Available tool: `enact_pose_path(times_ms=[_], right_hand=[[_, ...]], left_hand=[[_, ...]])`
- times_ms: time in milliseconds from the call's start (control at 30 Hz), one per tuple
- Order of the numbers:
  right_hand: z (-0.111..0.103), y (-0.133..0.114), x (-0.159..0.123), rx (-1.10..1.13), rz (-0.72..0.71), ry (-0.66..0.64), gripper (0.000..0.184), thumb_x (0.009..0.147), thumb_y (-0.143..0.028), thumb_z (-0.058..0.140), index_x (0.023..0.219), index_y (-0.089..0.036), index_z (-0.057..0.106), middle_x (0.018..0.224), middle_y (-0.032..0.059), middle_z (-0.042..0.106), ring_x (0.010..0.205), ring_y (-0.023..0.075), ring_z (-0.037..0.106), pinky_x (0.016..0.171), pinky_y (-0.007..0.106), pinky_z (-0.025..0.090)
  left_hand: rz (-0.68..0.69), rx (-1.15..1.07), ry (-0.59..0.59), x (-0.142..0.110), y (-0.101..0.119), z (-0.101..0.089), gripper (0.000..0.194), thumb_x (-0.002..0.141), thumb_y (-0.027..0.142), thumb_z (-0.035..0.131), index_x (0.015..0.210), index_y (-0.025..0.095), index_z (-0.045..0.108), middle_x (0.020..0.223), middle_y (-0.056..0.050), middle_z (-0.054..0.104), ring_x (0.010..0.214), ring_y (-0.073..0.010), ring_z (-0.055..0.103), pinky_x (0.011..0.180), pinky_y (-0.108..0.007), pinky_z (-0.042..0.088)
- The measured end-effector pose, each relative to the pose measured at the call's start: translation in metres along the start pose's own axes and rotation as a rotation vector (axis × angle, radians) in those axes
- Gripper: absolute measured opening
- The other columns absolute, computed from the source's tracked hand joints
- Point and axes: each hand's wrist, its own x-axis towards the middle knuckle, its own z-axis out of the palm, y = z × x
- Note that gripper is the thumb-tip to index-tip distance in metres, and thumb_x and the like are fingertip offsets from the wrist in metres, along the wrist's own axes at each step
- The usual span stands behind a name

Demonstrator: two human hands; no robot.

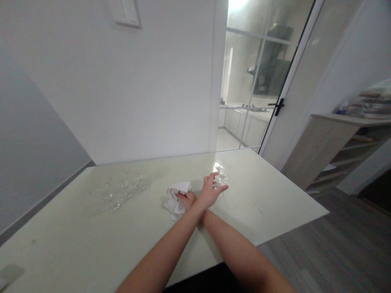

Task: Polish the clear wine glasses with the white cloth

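Observation:
My forearms cross over a pale table [275, 203]. My left hand [210, 190] reaches to the right, its thumb and fingers spread on either side of a clear stemmed glass [222, 176] near the table's far edge. Whether they touch it I cannot tell. My right hand [187, 199] lies to the left under the other wrist, with its fingers closed on a crumpled white cloth [174, 198] that rests on the table.
Several clear glasses [122, 189] lie or stand grouped at the far left of the table. The white wall [137, 101] is right behind the table. A glass door with a black handle [278, 106] and a wooden shelf unit [330, 146] are to the right.

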Motion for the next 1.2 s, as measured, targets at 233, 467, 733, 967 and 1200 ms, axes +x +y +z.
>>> enact_pose_path(times_ms=[233, 467, 733, 967, 1200], right_hand=[[0.006, 0.014, 0.004, 0.076, -0.079, -0.125, 0.04, 0.089, -0.039, 0.05, 0.121, -0.018, 0.062, 0.119, 0.0099, 0.067, 0.112, 0.0251, 0.061, 0.095, 0.036, 0.046], [0.001, -0.002, -0.001, 0.045, -0.004, -0.104, 0.037, 0.087, -0.035, 0.054, 0.119, -0.017, 0.063, 0.12, 0.0095, 0.067, 0.113, 0.0234, 0.061, 0.096, 0.033, 0.045], [-0.005, -0.006, -0.005, 0.041, 0.011, -0.057, 0.032, 0.084, -0.042, 0.058, 0.104, -0.021, 0.071, 0.102, 0.0081, 0.073, 0.102, 0.028, 0.064, 0.09, 0.039, 0.047], [-0.005, 0.0, -0.003, 0.115, -0.034, -0.055, 0.032, 0.082, -0.042, 0.058, 0.103, -0.021, 0.071, 0.1, 0.0054, 0.073, 0.1, 0.0248, 0.064, 0.091, 0.037, 0.046], [-0.004, 0.005, 0.001, 0.035, -0.044, -0.083, 0.034, 0.086, -0.042, 0.053, 0.102, -0.018, 0.071, 0.098, 0.0077, 0.073, 0.093, 0.0236, 0.065, 0.083, 0.034, 0.049]], left_hand=[[-0.122, -0.064, -0.18, 0.01, -0.01, 0.012, 0.06, 0.074, 0.029, 0.073, 0.125, 0.02, 0.044, 0.109, -0.009, 0.055, 0.101, -0.0196, 0.057, 0.085, -0.034, 0.047], [-0.06, 0.347, -0.299, 0.002, -0.013, 0.002, 0.058, 0.07, 0.04, 0.074, 0.117, 0.015, 0.051, 0.113, -0.016, 0.06, 0.107, -0.0282, 0.058, 0.092, -0.041, 0.046], [0.133, 0.832, -0.66, -0.008, -0.006, 0.007, 0.052, 0.08, 0.064, 0.051, 0.097, 0.018, 0.068, 0.12, -0.017, 0.062, 0.114, -0.0347, 0.054, 0.094, -0.046, 0.043], [0.148, 0.833, -0.67, -0.008, -0.006, 0.013, 0.054, 0.08, 0.063, 0.052, 0.11, 0.02, 0.065, 0.129, -0.016, 0.058, 0.118, -0.0354, 0.052, 0.096, -0.047, 0.041], [0.153, 0.858, -0.653, -0.006, -0.012, 0.013, 0.054, 0.083, 0.063, 0.048, 0.113, 0.02, 0.064, 0.129, -0.015, 0.058, 0.117, -0.0339, 0.053, 0.095, -0.045, 0.043]])
